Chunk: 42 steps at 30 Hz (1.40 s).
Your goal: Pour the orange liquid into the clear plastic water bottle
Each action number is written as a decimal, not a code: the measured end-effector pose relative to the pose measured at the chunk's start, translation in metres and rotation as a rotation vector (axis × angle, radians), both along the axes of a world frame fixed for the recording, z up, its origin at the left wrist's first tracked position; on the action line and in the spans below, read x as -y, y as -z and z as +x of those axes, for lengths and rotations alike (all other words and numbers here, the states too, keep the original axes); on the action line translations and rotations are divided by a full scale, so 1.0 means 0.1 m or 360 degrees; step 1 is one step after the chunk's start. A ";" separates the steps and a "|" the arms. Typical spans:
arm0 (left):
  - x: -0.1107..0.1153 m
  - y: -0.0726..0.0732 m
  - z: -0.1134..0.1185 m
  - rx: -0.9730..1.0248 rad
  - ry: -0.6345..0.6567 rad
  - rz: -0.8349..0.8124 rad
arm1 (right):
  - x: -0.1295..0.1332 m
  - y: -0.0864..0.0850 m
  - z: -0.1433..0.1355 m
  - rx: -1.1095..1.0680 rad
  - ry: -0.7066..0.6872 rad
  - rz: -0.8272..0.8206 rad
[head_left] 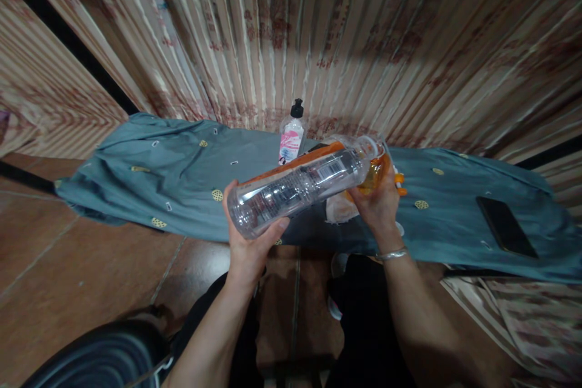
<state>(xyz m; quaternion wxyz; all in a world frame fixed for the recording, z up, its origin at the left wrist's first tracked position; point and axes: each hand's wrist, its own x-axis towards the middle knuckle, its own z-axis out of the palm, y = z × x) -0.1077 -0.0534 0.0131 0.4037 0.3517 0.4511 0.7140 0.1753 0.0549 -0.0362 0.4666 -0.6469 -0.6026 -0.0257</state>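
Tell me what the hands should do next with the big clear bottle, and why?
Maybe slowly tip the clear bottle more upright: it lies slanted, base in the left hand, neck beside the right hand. Something amber is right by that neck, so going gently seems wise.

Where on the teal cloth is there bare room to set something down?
Bare teal cloth runs from its left end toward the black-capped bottle; another patch lies between the orange piece and the black smartphone. The middle looks crowded, around the clear bottle and amber container.
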 end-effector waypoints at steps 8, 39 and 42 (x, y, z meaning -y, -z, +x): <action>0.01 -0.02 0.02 0.0015 -0.0009 -0.0041 | 0.00 0.00 0.00 -0.0014 -0.0026 -0.0007; 0.01 0.02 0.01 0.0000 0.0009 -0.0014 | 0.03 -0.03 -0.03 -0.0029 -0.0065 0.0024; 0.01 0.05 -0.03 0.0019 0.0023 -0.0035 | 0.05 -0.07 -0.05 -0.0040 -0.0074 0.0019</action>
